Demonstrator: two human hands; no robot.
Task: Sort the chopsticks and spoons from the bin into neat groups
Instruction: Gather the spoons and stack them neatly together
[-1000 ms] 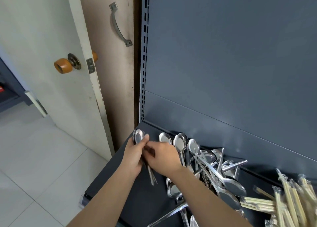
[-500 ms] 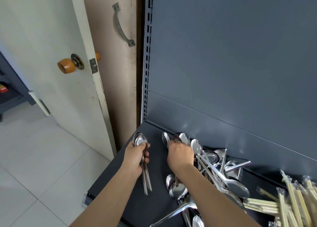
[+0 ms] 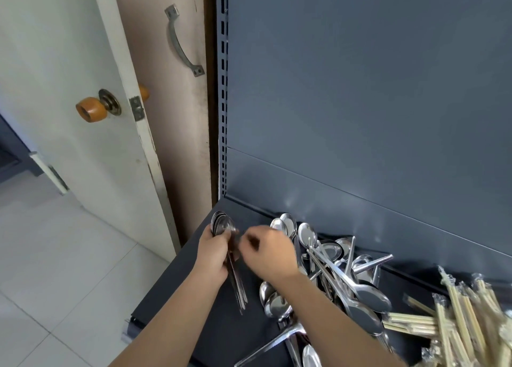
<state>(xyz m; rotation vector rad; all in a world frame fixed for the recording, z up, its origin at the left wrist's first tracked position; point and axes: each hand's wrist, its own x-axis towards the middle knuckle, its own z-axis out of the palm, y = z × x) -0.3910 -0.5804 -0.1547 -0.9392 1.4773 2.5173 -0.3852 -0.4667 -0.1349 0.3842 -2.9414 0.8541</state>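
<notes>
My left hand [image 3: 214,255] grips a nested stack of steel spoons [image 3: 221,224], bowls up and away from me, handles pointing back over the dark shelf [image 3: 177,297]. Just to its right, my right hand [image 3: 273,255] has its fingers curled and pinches a spoon against the necks of that stack; this spot is blurred. A loose pile of spoons [image 3: 332,258] lies tangled to the right of my right hand. Wrapped wooden chopsticks [image 3: 457,325] are heaped at the far right.
The shelf's blue-grey back panel [image 3: 360,103] rises right behind the pile. An open white door [image 3: 69,61] with an orange knob [image 3: 91,113] stands to the left. Tiled floor [image 3: 55,269] lies beyond the shelf's left edge.
Half a second ago my right hand was reaching into the spoon pile; it has now come back left to the stack in my left hand. The left hand has stayed put.
</notes>
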